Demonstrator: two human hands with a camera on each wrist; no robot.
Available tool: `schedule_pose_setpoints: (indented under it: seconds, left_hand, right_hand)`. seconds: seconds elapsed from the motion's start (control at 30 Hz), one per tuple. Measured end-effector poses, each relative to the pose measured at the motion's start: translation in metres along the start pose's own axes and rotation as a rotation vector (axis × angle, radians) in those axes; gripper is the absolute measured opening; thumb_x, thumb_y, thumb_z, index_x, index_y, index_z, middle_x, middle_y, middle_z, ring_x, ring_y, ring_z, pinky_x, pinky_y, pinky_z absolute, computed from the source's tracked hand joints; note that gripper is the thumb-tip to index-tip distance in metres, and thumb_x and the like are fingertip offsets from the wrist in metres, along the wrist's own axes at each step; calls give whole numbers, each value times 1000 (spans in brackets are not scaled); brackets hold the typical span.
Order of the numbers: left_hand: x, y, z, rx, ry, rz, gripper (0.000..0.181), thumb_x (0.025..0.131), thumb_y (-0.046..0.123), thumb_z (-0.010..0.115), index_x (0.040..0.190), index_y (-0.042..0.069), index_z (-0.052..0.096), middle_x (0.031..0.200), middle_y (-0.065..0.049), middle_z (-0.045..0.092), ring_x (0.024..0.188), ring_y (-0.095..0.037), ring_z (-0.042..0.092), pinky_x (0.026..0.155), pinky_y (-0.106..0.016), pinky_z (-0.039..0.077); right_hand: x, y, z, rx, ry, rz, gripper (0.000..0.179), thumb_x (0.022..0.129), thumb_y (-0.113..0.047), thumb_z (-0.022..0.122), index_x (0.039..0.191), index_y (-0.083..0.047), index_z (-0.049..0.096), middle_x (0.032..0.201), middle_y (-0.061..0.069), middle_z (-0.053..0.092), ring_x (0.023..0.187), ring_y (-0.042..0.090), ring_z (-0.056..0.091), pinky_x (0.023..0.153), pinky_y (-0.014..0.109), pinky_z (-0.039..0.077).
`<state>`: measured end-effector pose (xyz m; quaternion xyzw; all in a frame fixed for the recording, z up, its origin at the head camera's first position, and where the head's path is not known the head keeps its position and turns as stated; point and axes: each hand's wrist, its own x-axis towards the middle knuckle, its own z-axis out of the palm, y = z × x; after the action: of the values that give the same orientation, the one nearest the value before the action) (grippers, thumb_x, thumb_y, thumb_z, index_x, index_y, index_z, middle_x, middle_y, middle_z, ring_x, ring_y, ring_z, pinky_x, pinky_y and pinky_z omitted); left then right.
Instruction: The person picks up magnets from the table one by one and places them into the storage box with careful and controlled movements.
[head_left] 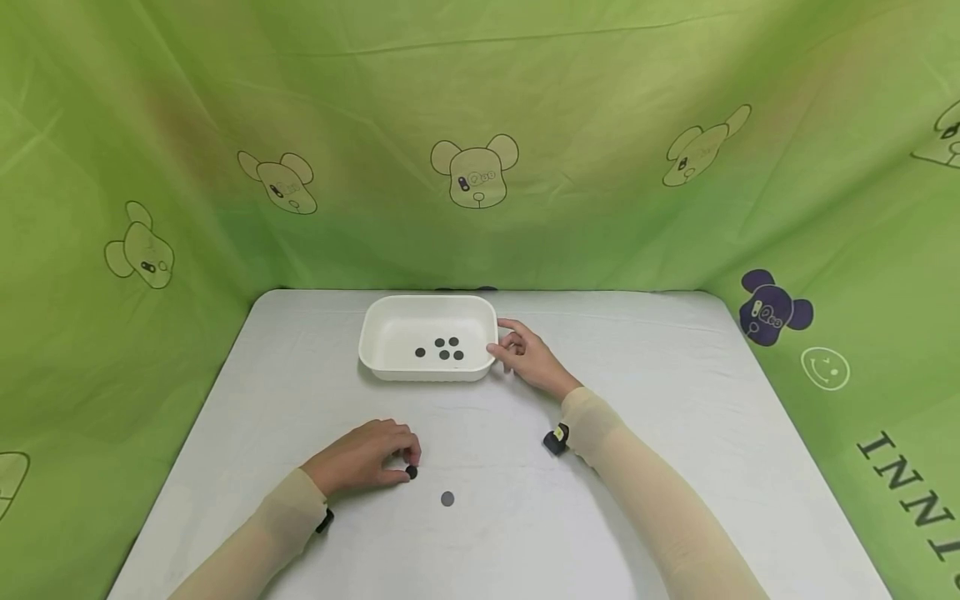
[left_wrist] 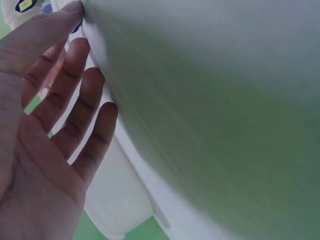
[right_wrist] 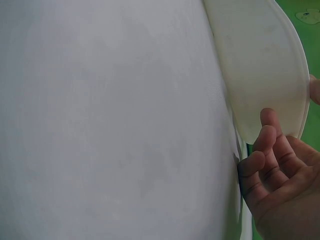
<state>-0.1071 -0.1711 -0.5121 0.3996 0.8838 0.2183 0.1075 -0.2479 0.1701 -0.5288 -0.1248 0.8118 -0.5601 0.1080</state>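
A white tray (head_left: 375,333) stands at the table's far middle with several small black discs (head_left: 444,348) lying in it. My left hand (head_left: 375,458) rests on the grey table near the front, its thumb and fingers curled and pinching a small black disc (head_left: 411,472). To its right a grey disc (head_left: 447,498) lies flat on the table. My right hand (head_left: 521,350) sits beside the tray's right rim, fingers relaxed and touching it. The wrist views show the white tray (right_wrist: 260,70) side-on, the grey tablecloth and bare fingers (left_wrist: 75,100).
The table (head_left: 675,400) is covered in pale grey cloth. Green cloth printed with bear heads (head_left: 474,173) closes in the back and both sides. A small black wrist unit (head_left: 556,439) sits on my right forearm.
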Motion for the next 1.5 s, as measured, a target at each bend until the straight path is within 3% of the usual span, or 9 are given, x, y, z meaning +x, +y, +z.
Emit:
schedule_pose_setpoints:
  seconds: [0.2,0.47,0.7,1.1,1.33,1.5]
  left_hand:
    - [0,2,0,-23,-7,-8,25,90,18,88,95,29,66,87,20,62,82,-4,55,85,-28,46]
    - [0,0,0,-65,-2,-18,22,93,15,83,94,30,67,84,23,58,80,-4,57,84,-29,47]
    - [0,-4,-1,-121,7,-58,18,97,15,79,98,29,68,87,21,59,83,-1,57,82,-26,49]
    - [4,-11,-13,-218,97,-164,19,102,13,74,106,30,65,99,18,64,94,-7,61,87,-30,53]
    - [13,-18,-27,-282,150,-129,18,103,10,73,109,24,66,103,10,68,95,-7,60,88,-32,55]
    - [21,-19,-42,-307,225,-89,15,103,8,73,111,19,67,106,4,71,94,-10,60,87,-33,54]
  right_hand:
    - [1,-5,-1,-13,-14,24,66,108,-20,70,163,-1,38,106,12,66,92,55,64,68,26,47]
    - [-18,-40,-3,4,-30,2,64,107,-16,70,159,5,40,104,13,67,93,57,63,68,26,49]
    - [-18,-39,-3,20,-32,-8,64,106,-15,71,159,5,40,103,13,66,91,57,62,67,25,47]
    - [-17,-41,-3,26,-33,15,66,106,-17,72,160,3,41,105,14,65,93,58,62,68,25,46]
    - [-17,-42,-3,16,-33,18,66,106,-18,72,160,3,41,105,14,65,93,56,63,68,24,46]
    - [-17,-42,-3,20,-28,19,65,106,-18,72,160,3,41,106,16,66,93,56,63,69,24,47]
